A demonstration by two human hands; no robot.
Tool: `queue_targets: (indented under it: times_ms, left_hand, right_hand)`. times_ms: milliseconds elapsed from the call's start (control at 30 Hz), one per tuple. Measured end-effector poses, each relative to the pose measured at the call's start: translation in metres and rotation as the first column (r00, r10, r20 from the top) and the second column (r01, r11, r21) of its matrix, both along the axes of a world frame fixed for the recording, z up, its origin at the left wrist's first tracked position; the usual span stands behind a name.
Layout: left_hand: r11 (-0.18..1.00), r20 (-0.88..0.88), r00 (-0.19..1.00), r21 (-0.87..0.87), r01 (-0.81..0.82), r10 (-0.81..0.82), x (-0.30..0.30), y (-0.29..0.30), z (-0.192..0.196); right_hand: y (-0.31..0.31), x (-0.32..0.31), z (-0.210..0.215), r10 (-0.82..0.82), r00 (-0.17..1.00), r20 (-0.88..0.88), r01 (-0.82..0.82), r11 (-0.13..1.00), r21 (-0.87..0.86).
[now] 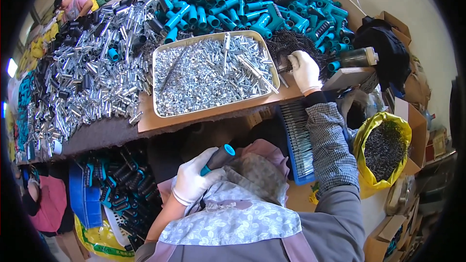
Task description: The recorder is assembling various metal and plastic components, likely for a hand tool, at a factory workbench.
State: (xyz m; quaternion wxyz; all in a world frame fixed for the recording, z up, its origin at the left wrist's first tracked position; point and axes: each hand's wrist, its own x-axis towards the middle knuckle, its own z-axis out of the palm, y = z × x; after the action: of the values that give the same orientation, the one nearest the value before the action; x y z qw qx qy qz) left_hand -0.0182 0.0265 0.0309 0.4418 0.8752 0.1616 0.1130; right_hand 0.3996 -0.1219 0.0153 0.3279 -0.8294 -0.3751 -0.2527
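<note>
My left hand (194, 177), in a white glove, is closed around a black-and-teal tool handle (219, 156) above my lap. The handle's round teal end points up and to the right. On the table, my gloved right hand (306, 70) reaches to the pile of dark coil springs (291, 43) beside the tray. Its fingers are drawn together, and whatever they may hold is too small to make out. Left of that hand lies a cream-rimmed tray (204, 110) full of small silvery metal pieces and pins. Behind the springs rises a heap of teal handle housings (247, 5).
Loose metal tubes (107, 68) cover the table's left side. A dark cylinder (357, 57) lies right of my right hand. Below stand a blue tray of metal rods (297, 140) and a yellow sack of dark wiry pieces (386, 150). Other people sit at the left.
</note>
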Motion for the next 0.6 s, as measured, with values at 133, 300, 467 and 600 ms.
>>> queue_targets:
  times_ms: [133,300,467,600]
  left_hand:
    - [0.999,0.013,1.000,-0.045,-0.022,0.023,-0.001,0.002,0.001]
    - [0.999,0.040,0.999,-0.051,-0.009,0.011,0.002,0.007,0.005]
    - [0.995,0.086,0.996,-0.097,0.031,-0.022,0.009,0.011,0.017]
    - [0.954,0.058,0.973,0.215,0.207,-0.224,0.002,0.023,0.023]
  right_hand:
    - [-0.004,-0.006,0.005,-0.025,1.000,-0.017,0.028,0.978,0.208]
    - [0.005,-0.085,0.039,0.293,0.896,-0.333,-0.120,0.883,0.454]
    - [0.014,-0.207,0.077,0.665,0.702,-0.255,-0.707,0.694,-0.137]
    - [0.027,-0.225,0.073,0.640,0.715,-0.281,-0.695,0.697,-0.177]
